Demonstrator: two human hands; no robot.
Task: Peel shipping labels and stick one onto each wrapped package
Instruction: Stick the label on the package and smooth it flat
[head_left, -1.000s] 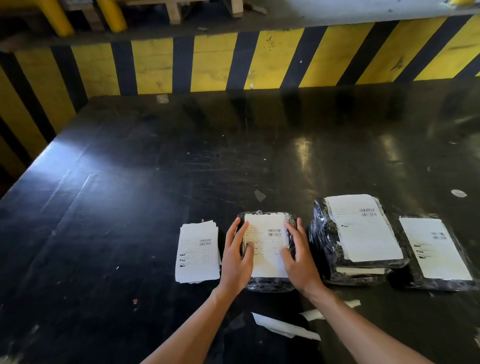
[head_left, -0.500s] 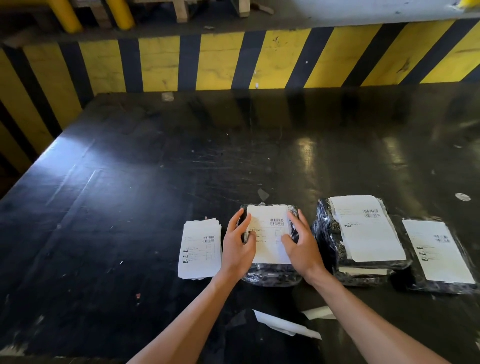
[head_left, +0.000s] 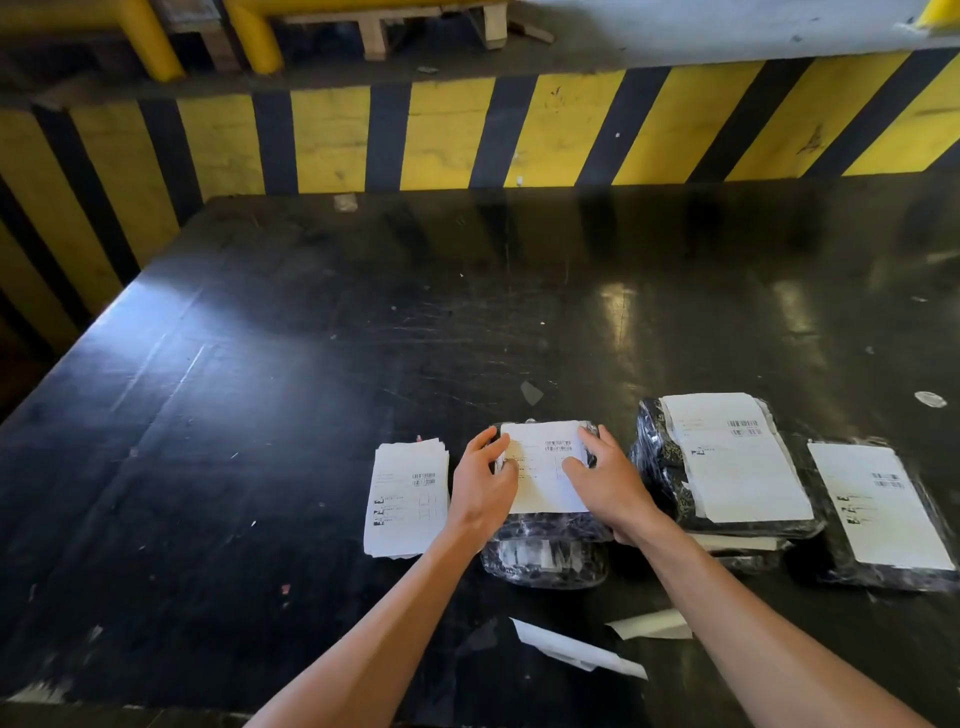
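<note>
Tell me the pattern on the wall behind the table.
Yellow and black diagonal stripes on the wall, clearest in the head view.

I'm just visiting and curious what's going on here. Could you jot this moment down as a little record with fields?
Setting: black table, yellow-and-black striped wall behind
Activity: label being pressed onto the middle package
Left hand: fingers on the label's left edge
Right hand: fingers on the label's right side
Label stack: left of the hands
Labelled packages: pile and single package on the right
Scraps: peeled backing strips near the front edge
</note>
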